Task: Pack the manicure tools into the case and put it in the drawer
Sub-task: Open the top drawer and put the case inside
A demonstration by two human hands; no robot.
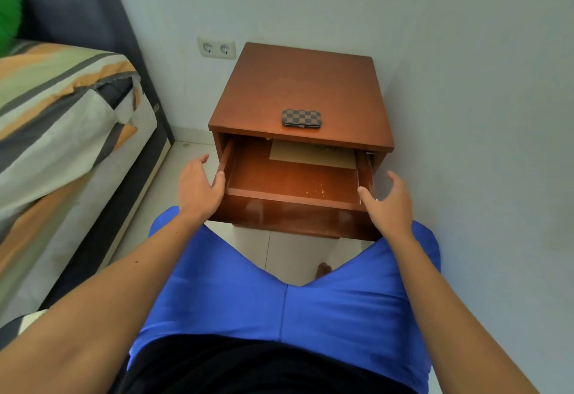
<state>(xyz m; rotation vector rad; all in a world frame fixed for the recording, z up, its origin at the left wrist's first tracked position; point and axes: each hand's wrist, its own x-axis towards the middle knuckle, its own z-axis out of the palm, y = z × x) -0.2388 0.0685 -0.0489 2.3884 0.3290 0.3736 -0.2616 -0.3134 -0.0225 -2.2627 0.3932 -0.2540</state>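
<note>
A closed checkered manicure case [301, 118] lies near the front edge of the brown nightstand's top [298, 82]. Below it the drawer [292, 216] stands pulled out, with a tan sheet of paper [310, 155] at its back. My left hand [200, 187] is at the drawer's left front corner, thumb touching its side, fingers spread. My right hand [388, 204] is at the right front corner, index finger on the rim, fingers apart. Neither hand holds anything. No loose manicure tools are visible.
A bed [62, 120] with a striped cover stands close on the left. A double wall socket [216, 48] is behind the nightstand. A wall [481, 114] runs right beside the nightstand. My knees in blue shorts [279, 300] are just in front of the drawer.
</note>
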